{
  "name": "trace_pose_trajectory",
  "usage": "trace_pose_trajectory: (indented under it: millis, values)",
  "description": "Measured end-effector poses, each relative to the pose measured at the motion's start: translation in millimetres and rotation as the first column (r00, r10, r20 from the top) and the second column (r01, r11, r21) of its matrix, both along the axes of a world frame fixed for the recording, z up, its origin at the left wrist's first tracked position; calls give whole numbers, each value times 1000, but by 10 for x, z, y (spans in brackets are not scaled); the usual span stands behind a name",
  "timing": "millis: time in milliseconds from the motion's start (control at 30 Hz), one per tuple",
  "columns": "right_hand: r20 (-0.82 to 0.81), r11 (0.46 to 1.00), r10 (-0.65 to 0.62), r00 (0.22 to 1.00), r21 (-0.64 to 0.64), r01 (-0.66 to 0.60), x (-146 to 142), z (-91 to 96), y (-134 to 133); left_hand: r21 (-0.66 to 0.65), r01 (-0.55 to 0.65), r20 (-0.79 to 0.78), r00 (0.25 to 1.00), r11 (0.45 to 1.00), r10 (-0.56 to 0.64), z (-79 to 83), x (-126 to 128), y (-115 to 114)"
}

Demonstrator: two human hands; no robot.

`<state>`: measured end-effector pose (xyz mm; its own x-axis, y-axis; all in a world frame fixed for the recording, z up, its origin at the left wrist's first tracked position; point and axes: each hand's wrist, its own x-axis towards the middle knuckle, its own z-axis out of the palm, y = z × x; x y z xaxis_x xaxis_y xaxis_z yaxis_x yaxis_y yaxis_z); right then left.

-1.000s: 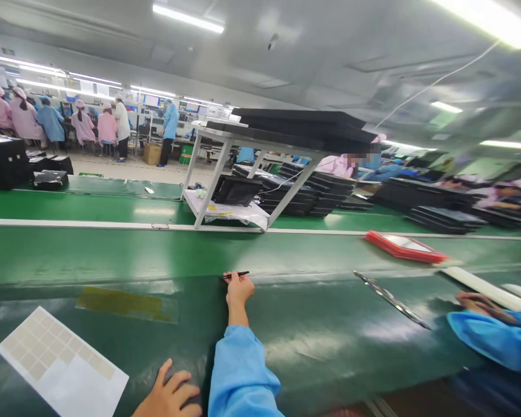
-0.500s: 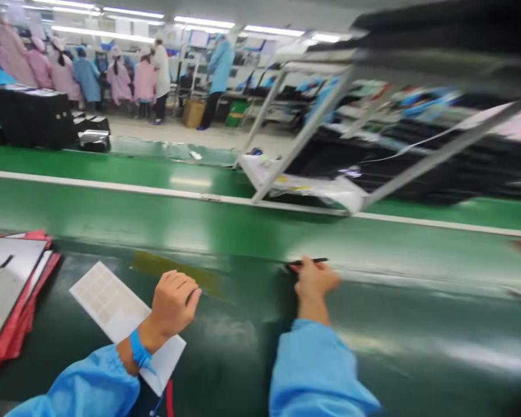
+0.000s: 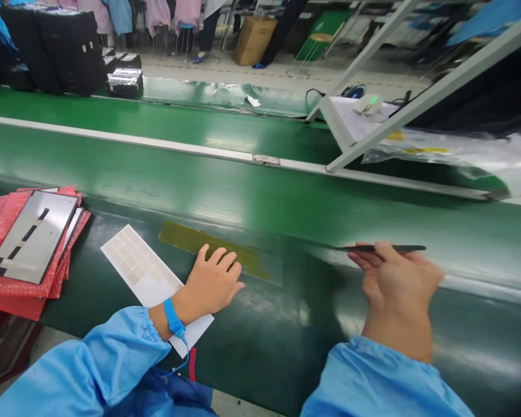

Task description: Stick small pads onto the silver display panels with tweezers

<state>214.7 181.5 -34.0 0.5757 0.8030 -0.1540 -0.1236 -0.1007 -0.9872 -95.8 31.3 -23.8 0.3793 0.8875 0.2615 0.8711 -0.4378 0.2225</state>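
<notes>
My left hand (image 3: 212, 284) is palm down with its fingers spread, holding nothing. Its fingertips reach the lower edge of a yellowish strip of tape (image 3: 184, 236) on the dark green bench mat. Under that wrist, which wears a blue strap (image 3: 173, 318), lies a white sheet of pale square stickers (image 3: 132, 255), partly covered. Out to the right, my right hand (image 3: 399, 284) is closed around slim black tweezers (image 3: 406, 248), held nearly level with the thin tip pointing left.
Flat grey panels (image 3: 35, 237) rest on red bubble-wrap sleeves (image 3: 8, 284) at the left. A green conveyor belt (image 3: 178, 168) runs beyond the bench. A metal frame (image 3: 373, 133) with a white shelf stands across it. Black boxes (image 3: 69, 52) and people are farther back.
The view has tipped downward and come closer. My left hand has opened from loosely curled to spread fingers, near the tape. My right hand keeps the tweezers and sits farther right in view.
</notes>
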Motion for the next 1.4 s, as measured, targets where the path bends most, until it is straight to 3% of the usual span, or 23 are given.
trace_pose_trajectory:
  millis: [67,133,267,433,600,1400]
  values:
    - [-6,974,222,975,46,-221,-195,59,-190,-2,-60,-15,998,998,60,-10,5,-5]
    - [-1,907,420,907,42,-420,-406,70,-391,2,-110,-15,994,994,110,-15,1,5]
    - [-6,807,590,808,-48,-589,-739,33,-651,48,-103,27,994,994,102,-12,28,53]
    - [23,812,583,812,-21,-583,-899,24,-695,87,56,-16,998,995,-55,-18,106,97]
    - [78,838,543,836,4,-545,-960,19,-733,31,18,-8,1000,999,-18,-44,133,96]
    - [172,854,514,840,-12,-520,-1013,109,-820,-77,7,29,1000,997,-5,100,145,139]
